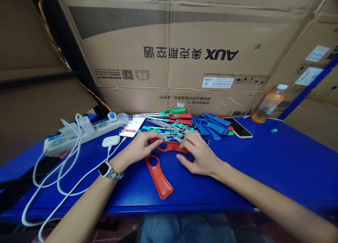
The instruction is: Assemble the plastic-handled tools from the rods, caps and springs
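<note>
Between my two hands is a red half-shell of a long-necked lighter (171, 146), held a little above the blue table. My left hand (144, 146) is closed on its left, looped end, the thumb lying along it. The bent fingers of my right hand (196, 151) are on the shell's right end, with the thumb low beside it; the fingers partly hide what they hold there. A second red half-shell (160, 178) lies on the table in front, inner side up, with a small green piece by its loop. Just behind my hands lie metal lighter rods with green parts (169, 132).
Behind are red lighters (179, 116), a green-handled lighter (176, 111), blue shells (213, 125) and phones (241, 127) (133, 127). White cables (76, 158), an earbud case (111, 141) and a power strip (97, 128) occupy the left. A bottle (269, 104) stands right, before cardboard (118, 35).
</note>
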`<state>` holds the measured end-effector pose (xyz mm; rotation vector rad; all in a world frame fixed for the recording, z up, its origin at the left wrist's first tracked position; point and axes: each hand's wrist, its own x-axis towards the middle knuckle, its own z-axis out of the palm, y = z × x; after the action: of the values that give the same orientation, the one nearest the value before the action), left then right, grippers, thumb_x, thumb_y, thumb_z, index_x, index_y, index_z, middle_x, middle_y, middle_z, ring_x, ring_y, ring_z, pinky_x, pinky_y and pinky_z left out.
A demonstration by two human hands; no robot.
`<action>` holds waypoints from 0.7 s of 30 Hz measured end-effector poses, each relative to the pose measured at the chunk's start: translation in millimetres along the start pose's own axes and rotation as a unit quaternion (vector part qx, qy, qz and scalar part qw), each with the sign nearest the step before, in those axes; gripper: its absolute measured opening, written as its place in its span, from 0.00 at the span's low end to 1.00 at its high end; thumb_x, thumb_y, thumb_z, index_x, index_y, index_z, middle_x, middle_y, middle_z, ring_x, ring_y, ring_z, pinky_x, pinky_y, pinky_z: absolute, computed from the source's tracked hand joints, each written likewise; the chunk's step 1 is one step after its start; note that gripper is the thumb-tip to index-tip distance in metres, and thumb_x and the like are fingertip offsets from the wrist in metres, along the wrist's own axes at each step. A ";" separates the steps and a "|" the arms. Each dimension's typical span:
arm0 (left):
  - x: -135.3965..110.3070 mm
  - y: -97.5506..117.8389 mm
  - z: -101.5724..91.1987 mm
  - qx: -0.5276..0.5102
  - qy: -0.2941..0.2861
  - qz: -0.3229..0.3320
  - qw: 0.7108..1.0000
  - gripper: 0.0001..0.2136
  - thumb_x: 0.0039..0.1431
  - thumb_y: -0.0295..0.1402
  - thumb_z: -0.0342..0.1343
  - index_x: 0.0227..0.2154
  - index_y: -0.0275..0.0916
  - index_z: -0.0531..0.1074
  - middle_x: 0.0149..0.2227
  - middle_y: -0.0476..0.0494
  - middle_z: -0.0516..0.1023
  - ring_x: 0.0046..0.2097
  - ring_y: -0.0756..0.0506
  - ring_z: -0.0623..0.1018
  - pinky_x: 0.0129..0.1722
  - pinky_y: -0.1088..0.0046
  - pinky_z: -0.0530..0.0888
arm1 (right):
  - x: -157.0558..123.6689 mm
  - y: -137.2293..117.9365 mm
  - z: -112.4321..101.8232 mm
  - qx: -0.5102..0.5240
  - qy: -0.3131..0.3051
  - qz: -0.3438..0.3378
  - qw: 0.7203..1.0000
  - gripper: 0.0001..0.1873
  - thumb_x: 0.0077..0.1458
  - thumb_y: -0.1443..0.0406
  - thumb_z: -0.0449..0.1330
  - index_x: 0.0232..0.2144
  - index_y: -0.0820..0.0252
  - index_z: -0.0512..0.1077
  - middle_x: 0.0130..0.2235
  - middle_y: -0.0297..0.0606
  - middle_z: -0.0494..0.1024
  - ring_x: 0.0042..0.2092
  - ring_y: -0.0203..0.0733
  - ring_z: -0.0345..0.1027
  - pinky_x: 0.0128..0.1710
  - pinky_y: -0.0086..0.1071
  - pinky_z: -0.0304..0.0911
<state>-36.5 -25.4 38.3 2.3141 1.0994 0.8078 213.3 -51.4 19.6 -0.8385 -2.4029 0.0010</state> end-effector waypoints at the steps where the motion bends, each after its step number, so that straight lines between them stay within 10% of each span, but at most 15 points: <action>1: -0.2 1.0 -2.1 0.004 0.019 -0.007 1.000 0.13 0.65 0.41 0.51 0.36 0.38 0.76 0.36 0.44 0.80 0.38 0.44 0.77 0.40 0.69 0.72 | -1.5 -8.6 -0.1 0.002 -0.019 -0.006 1.000 0.14 0.60 0.54 0.57 0.35 0.59 0.69 0.36 0.42 0.72 0.41 0.46 0.63 0.44 0.42 0.57; 6: -0.7 0.8 -7.6 0.002 0.081 -0.039 0.996 0.15 0.66 0.43 0.49 0.36 0.37 0.74 0.36 0.43 0.79 0.36 0.44 0.78 0.37 0.70 0.73 | 4.0 -47.5 14.5 0.027 -0.084 0.066 0.994 0.25 0.47 0.43 0.64 0.30 0.58 0.68 0.35 0.40 0.73 0.40 0.47 0.64 0.46 0.42 0.55; 10: -0.3 -3.3 -7.8 0.003 0.117 -0.058 0.991 0.16 0.65 0.44 0.49 0.35 0.36 0.74 0.31 0.45 0.77 0.33 0.45 0.75 0.33 0.72 0.71 | 19.3 -52.4 27.6 0.021 -0.109 0.100 0.989 0.12 0.52 0.56 0.63 0.28 0.59 0.69 0.33 0.39 0.75 0.39 0.45 0.66 0.45 0.40 0.54; 21: 4.3 -9.0 -13.1 -0.113 0.200 -0.093 0.969 0.17 0.60 0.47 0.53 0.32 0.36 0.73 0.26 0.48 0.72 0.29 0.49 0.71 0.29 0.73 0.69 | 15.0 13.5 -28.9 0.086 -0.173 0.167 0.967 0.08 0.56 0.69 0.55 0.27 0.60 0.72 0.26 0.35 0.77 0.28 0.37 0.68 0.31 0.31 0.56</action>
<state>-47.9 -14.8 43.6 1.8726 1.2895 1.2872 226.9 -37.4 48.9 -1.2309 -2.4948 0.5184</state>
